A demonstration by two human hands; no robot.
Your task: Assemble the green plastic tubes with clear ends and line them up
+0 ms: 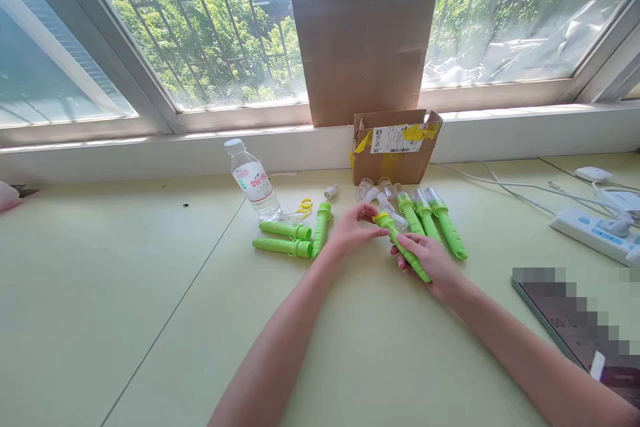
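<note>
A green ribbed plastic handle [413, 263] lies slanted in my right hand [431, 259], whose fingers are wrapped round it. Its upper end carries a yellow ring [382, 217]. My left hand [354, 227] has its thumb and fingers curled about that end, at the ring. Left of my left hand, one green handle [321, 230] points away from me, and two more handles [284, 248] lie sideways, threaded ends to the right. Beyond my right hand rest several green handles with clear caps [450, 227]. Loose clear caps [364, 189] and small white pieces [384, 200] lie behind my hands.
A water bottle [254, 180] stands at the back left, near yellow rings [304, 207]. An open cardboard box [393, 163] is by the window wall. At right are a power strip [590, 232] with cables and a phone [555, 320]. A small white part [330, 192] lies near the bottle.
</note>
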